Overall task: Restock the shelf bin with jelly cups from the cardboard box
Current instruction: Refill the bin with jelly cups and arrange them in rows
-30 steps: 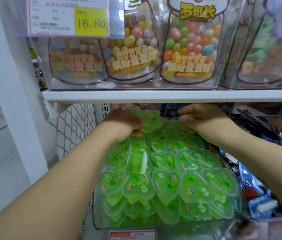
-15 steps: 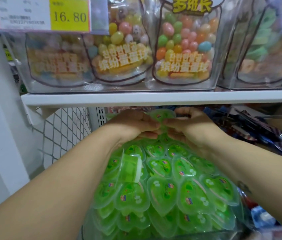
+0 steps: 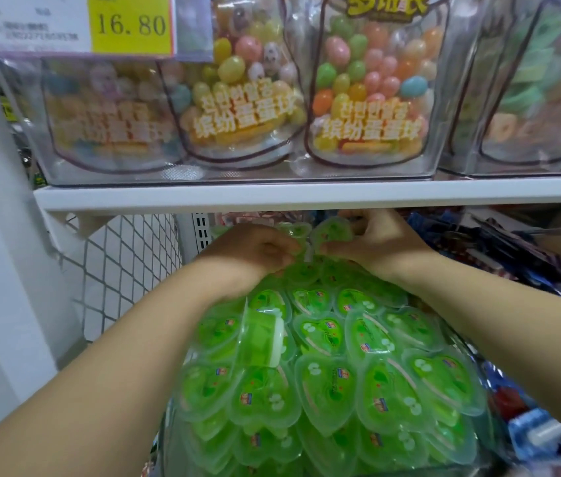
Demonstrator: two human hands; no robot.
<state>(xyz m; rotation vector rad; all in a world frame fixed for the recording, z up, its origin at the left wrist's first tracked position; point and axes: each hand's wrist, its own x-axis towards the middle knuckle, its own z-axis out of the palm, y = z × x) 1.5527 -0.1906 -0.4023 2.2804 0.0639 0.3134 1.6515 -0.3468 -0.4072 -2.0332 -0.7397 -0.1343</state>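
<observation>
While the left hand point(image 3: 255, 251) and right hand point(image 3: 382, 242) are each curled round jelly cups point(image 3: 332, 232) at 12 o'clock, back of the heaped shelf bin point(image 3: 163, 438) just under the shelf point(image 3: 306, 196), I'd lay them flat and low so nothing slides toward 6

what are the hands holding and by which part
The left hand and right hand each grip a jelly cup at the pile's back, fingers curled over its edge; finer detail is blurred.

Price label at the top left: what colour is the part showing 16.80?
Yellow price field, with dark digits; the head view shows it best.
</observation>
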